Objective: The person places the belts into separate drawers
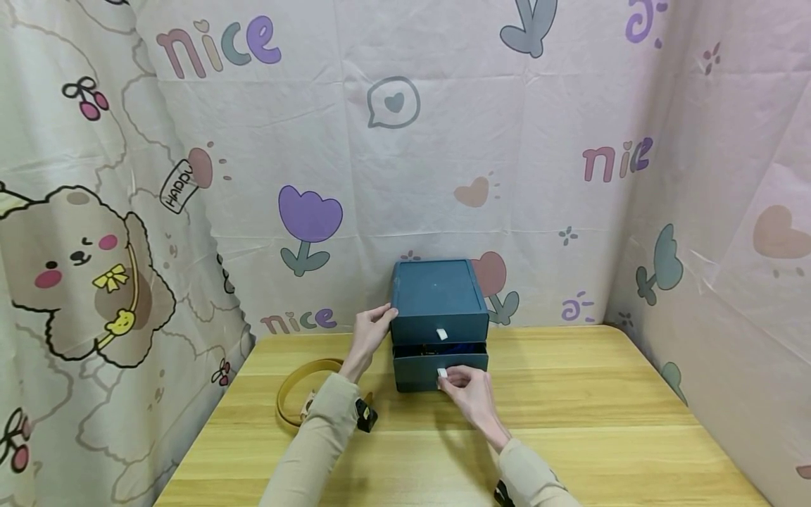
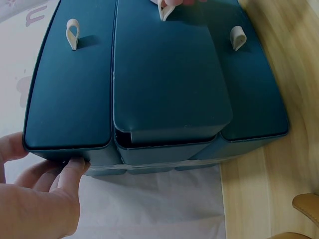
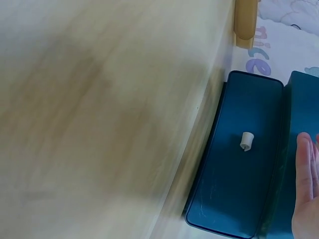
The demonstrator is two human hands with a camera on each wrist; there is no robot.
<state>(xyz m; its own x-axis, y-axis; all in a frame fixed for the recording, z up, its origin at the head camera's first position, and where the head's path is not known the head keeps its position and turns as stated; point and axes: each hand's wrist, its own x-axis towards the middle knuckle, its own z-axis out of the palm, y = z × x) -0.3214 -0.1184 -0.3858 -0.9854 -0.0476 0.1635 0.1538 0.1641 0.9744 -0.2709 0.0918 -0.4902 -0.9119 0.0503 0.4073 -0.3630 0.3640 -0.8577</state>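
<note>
A dark blue drawer box (image 1: 437,289) stands at the back of the table, its middle drawer (image 2: 169,74) pulled partway out. Another drawer front is above it, and one below (image 2: 254,84) shows in the left wrist view; each has a white loop tab. My left hand (image 1: 370,331) holds the box at its upper left front corner, fingers and thumb around the edge (image 2: 45,204). With thumb and fingertips, my right hand (image 1: 472,394) pinches the middle drawer's white pull tab (image 1: 442,373). Dark contents show through the drawer's gap, mostly hidden.
A mustard-yellow belt (image 1: 281,394) lies coiled on the wooden table (image 1: 570,394) left of the box, partly behind my left sleeve. A printed cloth (image 1: 393,176) hangs close behind the box, with more cloth at both sides.
</note>
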